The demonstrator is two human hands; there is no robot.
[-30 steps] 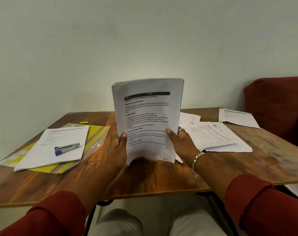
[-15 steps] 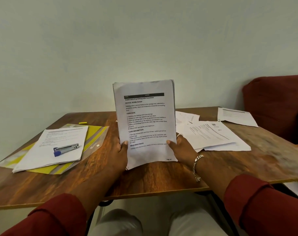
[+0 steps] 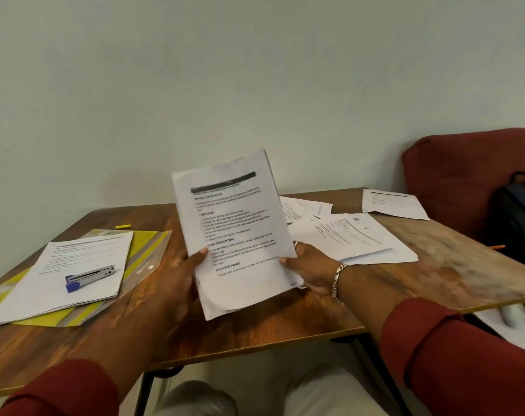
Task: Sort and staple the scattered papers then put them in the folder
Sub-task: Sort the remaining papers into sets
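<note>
held stack: a bunch of printed papers, tilted a bit left, lifted just over the wooden table
left hand: fingers wrapped on the stack's left edge, thumb on front
right hand: grasping the lower right edge, thumb on the page
folder: yellow, flat on the table's left side
on the folder: another paper pile with a blue stapler on top
loose sheets: scattered on the right of the table

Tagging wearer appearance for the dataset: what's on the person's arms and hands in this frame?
Both forearms are bare from wrist to mid-forearm, with dark red long sleeves pushed up: left sleeve, right sleeve. The right hand has a silver chain-link bracelet at the wrist and a ring on one finger. The left hand shows no jewellery. No gloves or watch are visible.
</note>
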